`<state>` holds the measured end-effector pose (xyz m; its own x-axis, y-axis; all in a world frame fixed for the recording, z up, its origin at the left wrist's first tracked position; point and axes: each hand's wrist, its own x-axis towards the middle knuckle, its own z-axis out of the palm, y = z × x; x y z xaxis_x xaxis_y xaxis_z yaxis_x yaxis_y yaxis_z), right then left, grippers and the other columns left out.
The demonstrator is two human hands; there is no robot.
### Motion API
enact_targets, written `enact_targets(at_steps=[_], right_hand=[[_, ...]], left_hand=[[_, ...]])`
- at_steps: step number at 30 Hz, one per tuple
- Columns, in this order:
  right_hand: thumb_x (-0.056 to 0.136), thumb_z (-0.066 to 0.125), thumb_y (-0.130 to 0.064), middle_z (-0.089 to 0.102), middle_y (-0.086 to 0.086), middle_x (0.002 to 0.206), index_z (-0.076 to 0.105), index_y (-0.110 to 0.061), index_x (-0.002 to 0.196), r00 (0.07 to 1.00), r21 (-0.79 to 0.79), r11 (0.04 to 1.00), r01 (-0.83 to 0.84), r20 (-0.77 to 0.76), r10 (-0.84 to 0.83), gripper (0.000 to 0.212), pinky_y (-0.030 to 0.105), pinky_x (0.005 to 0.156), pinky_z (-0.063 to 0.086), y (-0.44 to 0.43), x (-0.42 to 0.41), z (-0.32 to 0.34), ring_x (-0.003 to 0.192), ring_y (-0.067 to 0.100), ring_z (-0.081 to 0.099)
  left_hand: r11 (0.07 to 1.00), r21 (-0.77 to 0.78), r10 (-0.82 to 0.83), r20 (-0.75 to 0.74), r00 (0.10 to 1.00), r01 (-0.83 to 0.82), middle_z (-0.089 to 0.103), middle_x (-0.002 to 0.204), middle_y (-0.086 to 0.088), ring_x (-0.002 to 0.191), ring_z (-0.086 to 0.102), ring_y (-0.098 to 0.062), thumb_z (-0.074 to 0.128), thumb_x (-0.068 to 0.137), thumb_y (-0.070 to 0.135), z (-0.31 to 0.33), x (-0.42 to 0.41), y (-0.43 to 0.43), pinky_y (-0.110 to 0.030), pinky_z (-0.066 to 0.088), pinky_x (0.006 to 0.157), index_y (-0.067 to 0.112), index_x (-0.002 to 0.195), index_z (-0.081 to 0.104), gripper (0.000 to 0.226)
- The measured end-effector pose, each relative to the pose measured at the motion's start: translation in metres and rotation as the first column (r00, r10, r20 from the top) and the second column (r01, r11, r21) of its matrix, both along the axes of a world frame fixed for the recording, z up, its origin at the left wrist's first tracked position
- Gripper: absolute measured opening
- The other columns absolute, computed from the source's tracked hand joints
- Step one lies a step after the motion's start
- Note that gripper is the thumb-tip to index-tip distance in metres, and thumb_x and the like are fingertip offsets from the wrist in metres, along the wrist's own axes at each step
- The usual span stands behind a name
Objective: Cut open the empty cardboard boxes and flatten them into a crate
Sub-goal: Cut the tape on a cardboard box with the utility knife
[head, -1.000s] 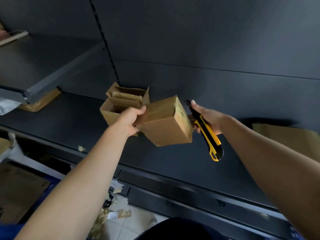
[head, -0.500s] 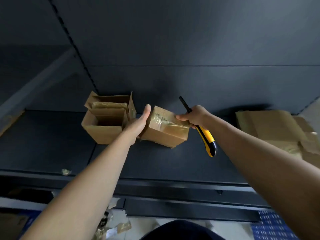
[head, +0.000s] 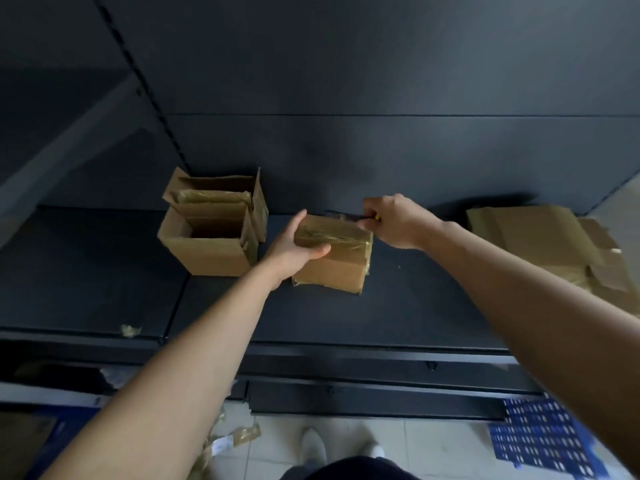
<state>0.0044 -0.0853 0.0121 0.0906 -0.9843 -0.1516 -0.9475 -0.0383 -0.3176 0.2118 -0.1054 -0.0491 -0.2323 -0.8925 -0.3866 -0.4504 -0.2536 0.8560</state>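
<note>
Left hand [head: 294,249] grips the left end of the taped box [head: 337,271], thumb on the near face, fingers over the top. Right hand [head: 396,221] is curled tight round a yellow cutter [head: 376,216] at the box's far right corner; the fingers hide most of the cutter. We see the box sitting on a dark shelf [head: 415,306], close to the dark back panel [head: 381,150]. Just left stands a front open box [head: 207,252] with a rear open box [head: 214,188] touching behind it, flaps up. Flattened cardboard [head: 530,244] lies well to the right on the same shelf. A tape scrap [head: 130,330] lies at the shelf's front left. Below we see tiled floor [head: 433,441], loose tape [head: 242,436], a blue perforated panel [head: 533,434] and a shoe [head: 311,445]. Both forearms cross the shelf's front edge and cover part of it.
</note>
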Motion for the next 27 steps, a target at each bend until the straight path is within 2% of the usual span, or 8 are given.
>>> enact_targets(at_steps=[3,6,9,13,17,20,22,27], right_hand=[[0.095,0.048,-0.041,0.049,-0.007,0.073,0.054,-0.024,0.081,0.981,0.078,0.987,-0.14,-0.124,0.149,0.022,0.025,0.05,0.03,0.0,0.005,0.011,0.072,0.019,0.051],[0.097,0.043,-0.041,0.058,-0.005,0.089,0.062,-0.025,0.101,0.947,0.095,0.971,-0.221,-0.217,0.237,0.025,0.027,0.062,0.037,-0.001,0.014,0.013,0.083,0.02,0.052],[0.098,0.042,-0.038,0.061,0.001,0.102,0.062,-0.024,0.113,0.918,0.079,0.967,-0.244,-0.303,0.256,0.029,0.03,0.068,0.04,0.001,0.021,0.016,0.087,0.022,0.055],[0.099,0.044,-0.036,0.062,0.001,0.103,0.061,-0.022,0.114,0.882,0.113,0.957,-0.267,-0.371,0.29,0.028,0.033,0.072,0.049,0.004,0.027,0.024,0.091,0.025,0.06],[0.098,0.044,-0.023,0.058,0.001,0.097,0.06,-0.018,0.112,0.84,0.134,0.964,-0.231,-0.473,0.267,0.021,0.032,0.067,0.045,0.005,0.04,0.032,0.085,0.024,0.057],[0.095,0.046,-0.011,0.058,0.003,0.099,0.057,-0.016,0.114,0.783,0.129,0.973,-0.191,-0.578,0.231,0.023,0.031,0.064,0.041,0.003,0.059,0.037,0.082,0.024,0.054],[0.094,0.048,-0.01,0.059,0.003,0.103,0.057,-0.016,0.115,0.736,0.144,0.974,-0.177,-0.637,0.228,0.023,0.031,0.059,0.039,0.001,0.069,0.039,0.084,0.023,0.054],[0.093,0.052,-0.015,0.043,-0.004,0.073,0.061,-0.016,0.107,0.656,0.169,0.985,-0.041,-0.739,0.154,0.017,0.026,0.047,0.03,0.008,0.064,0.037,0.07,0.016,0.046]], left_hand=[[0.998,0.035,0.06,-0.055,0.997,-0.058,0.036,0.145,0.003,0.126,0.041,-0.024,0.077,0.077,0.027,0.004,-0.003,0.006,-0.047,0.041,0.101,0.047,0.141,0.026,0.084],[0.997,0.015,0.076,-0.027,0.997,-0.076,0.039,0.142,0.003,0.12,0.042,-0.02,0.078,0.076,0.027,0.008,-0.005,0.008,-0.037,0.041,0.091,0.044,0.141,0.028,0.085],[0.999,0.014,0.053,-0.01,0.999,-0.053,0.04,0.141,0.003,0.113,0.04,-0.015,0.079,0.075,0.027,0.008,-0.007,0.008,-0.035,0.037,0.086,0.042,0.144,0.026,0.088],[1.0,0.012,-0.016,0.028,0.999,0.016,0.04,0.144,0.004,0.119,0.041,-0.016,0.08,0.072,0.031,0.008,-0.007,0.002,-0.035,0.037,0.085,0.041,0.146,0.022,0.095],[0.995,0.003,-0.097,0.051,0.994,0.097,0.039,0.143,0.006,0.109,0.039,-0.011,0.082,0.07,0.034,0.008,-0.003,-0.005,-0.032,0.037,0.084,0.041,0.146,0.02,0.098],[0.988,-0.029,-0.149,0.106,0.983,0.153,0.035,0.145,0.005,0.12,0.041,-0.015,0.081,0.069,0.038,0.008,0.001,-0.01,-0.029,0.039,0.09,0.04,0.145,0.021,0.097],[0.981,-0.046,-0.18,0.125,0.976,0.187,0.034,0.148,0.004,0.129,0.039,-0.019,0.081,0.069,0.039,0.009,0.003,-0.013,-0.029,0.037,0.096,0.037,0.145,0.021,0.096],[0.964,-0.075,-0.242,0.169,0.955,0.257,0.028,0.152,-0.001,0.137,0.032,-0.023,0.079,0.073,0.036,0.011,-0.001,-0.02,-0.038,0.033,0.108,0.028,0.149,0.016,0.099]])
